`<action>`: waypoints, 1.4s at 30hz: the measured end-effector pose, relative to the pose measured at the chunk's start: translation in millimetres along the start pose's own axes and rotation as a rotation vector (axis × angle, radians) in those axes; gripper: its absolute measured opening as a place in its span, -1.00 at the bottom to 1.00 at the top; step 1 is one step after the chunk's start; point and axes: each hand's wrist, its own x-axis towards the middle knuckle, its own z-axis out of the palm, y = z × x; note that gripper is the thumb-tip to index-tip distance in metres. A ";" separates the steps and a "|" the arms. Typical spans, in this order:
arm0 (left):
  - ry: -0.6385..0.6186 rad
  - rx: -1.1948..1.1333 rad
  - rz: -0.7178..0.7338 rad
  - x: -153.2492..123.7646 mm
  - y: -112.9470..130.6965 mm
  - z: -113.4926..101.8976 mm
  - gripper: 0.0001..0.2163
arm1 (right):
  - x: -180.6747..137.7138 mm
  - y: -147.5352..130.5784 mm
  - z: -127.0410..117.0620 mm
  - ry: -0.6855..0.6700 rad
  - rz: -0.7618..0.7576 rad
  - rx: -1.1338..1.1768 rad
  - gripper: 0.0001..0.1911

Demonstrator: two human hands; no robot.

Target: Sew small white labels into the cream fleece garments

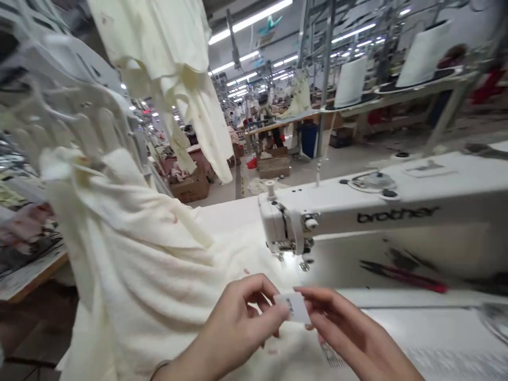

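Between my two hands is a small white label [297, 309] with dark print on it. The thumb and fingers of my left hand [248, 317] pinch its left edge. My right hand [343, 328] has its fingertips closed around the right end of the label. Just beyond my hands is the needle area of a white sewing machine [337, 211], its small lamp lit. Cream fabric with small reddish marks [151, 264] spreads under my hands and over the left side of the table, reaching up to the machine's needle end.
Thread snips with red handles [413, 276] lie on the machine bed under the arm. Cream garments [170, 63] hang at upper left, near a rack of pale hangers [75, 106]. Two white thread cones [351, 82] stand behind the machine. Cardboard boxes [273, 165] sit on the floor beyond.
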 end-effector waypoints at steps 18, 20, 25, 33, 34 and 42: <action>0.049 0.190 -0.003 31.2 -21.8 2.2 -0.79 | -4.0 -2.2 8.8 0.074 0.055 -0.189 -0.83; 0.091 0.320 0.011 54.7 -27.6 2.0 -0.83 | -11.1 16.3 13.0 0.157 -0.133 -0.445 -0.83; 0.125 0.486 -0.024 103.9 -61.9 -0.5 -0.89 | -21.0 53.2 26.2 0.183 -0.437 -0.897 -0.76; 0.072 0.400 -0.088 95.0 -55.6 0.8 -0.87 | -15.4 57.9 21.6 0.175 -0.317 -0.768 -0.84; 0.035 0.371 -0.107 91.9 -51.1 3.8 -0.86 | -15.4 57.8 21.4 0.193 -0.277 -0.773 -0.83; -0.027 0.273 -0.238 95.7 -61.4 23.6 -0.89 | -19.5 62.1 24.8 0.206 -0.153 -0.935 -0.65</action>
